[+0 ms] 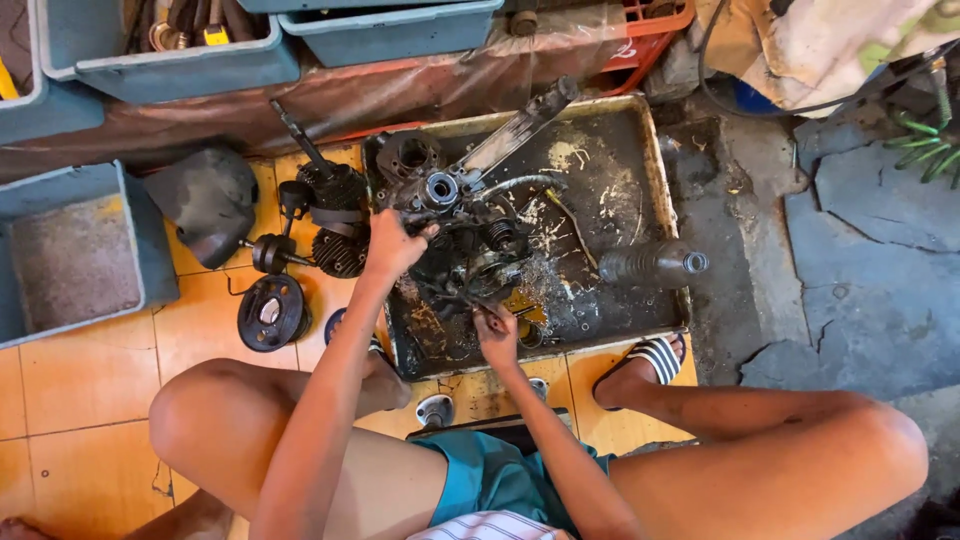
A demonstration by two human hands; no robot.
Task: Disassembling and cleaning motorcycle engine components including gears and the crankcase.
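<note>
So, left hand (392, 245): I'm gripping the greasy engine (455, 235), frame center
right hand (497, 335): pinching a small tool (478, 308), lower down
tray (650, 180): dirty, underneath

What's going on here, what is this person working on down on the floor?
A person squats over a greasy metal tray holding a dirty engine block. The left hand grips the block's side, while the right hand works at its lower edge with a small tool too blurred to identify. Loose engine parts lie on the tiles at left; a plastic bottle rests in the tray.
</note>
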